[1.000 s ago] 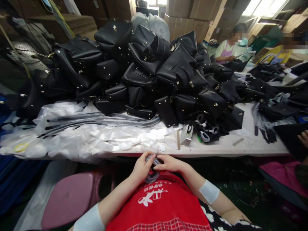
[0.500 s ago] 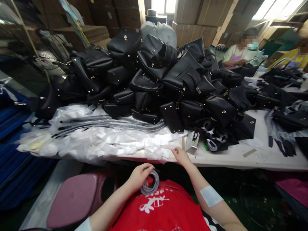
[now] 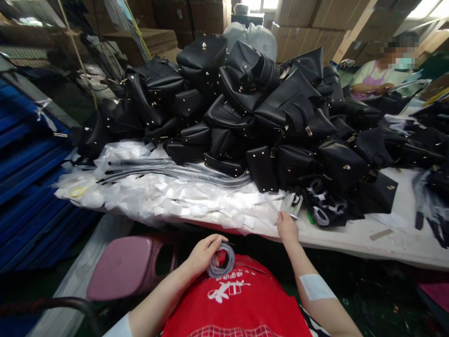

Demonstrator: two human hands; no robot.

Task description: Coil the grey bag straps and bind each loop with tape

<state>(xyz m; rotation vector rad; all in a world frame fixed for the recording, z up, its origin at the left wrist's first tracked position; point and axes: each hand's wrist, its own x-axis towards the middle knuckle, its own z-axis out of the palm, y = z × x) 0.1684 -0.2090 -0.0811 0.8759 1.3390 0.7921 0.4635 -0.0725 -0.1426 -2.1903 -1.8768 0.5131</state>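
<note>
My left hand [image 3: 203,252] is closed around a coiled strap in clear wrap [image 3: 220,260], held low over my red apron [image 3: 238,299]. My right hand [image 3: 286,226] reaches to the white table's front edge [image 3: 351,241]; its fingertips touch a small clear packet [image 3: 292,204] beside the white paper pieces [image 3: 196,206]. Whether the fingers grip the packet I cannot see. A big heap of black handbags [image 3: 252,107] rises behind.
Long wrapped straps [image 3: 168,172] lie on crumpled plastic at the left. More coiled straps [image 3: 324,213] sit right of the packet. A pink stool [image 3: 129,264] stands to my left, blue sheets [image 3: 31,187] beyond it. Another person [image 3: 379,75] works at the far right.
My right hand left the coil and reached forward to the table edge, then right to the small packet. My left hand kept the coil. The view swung left.
</note>
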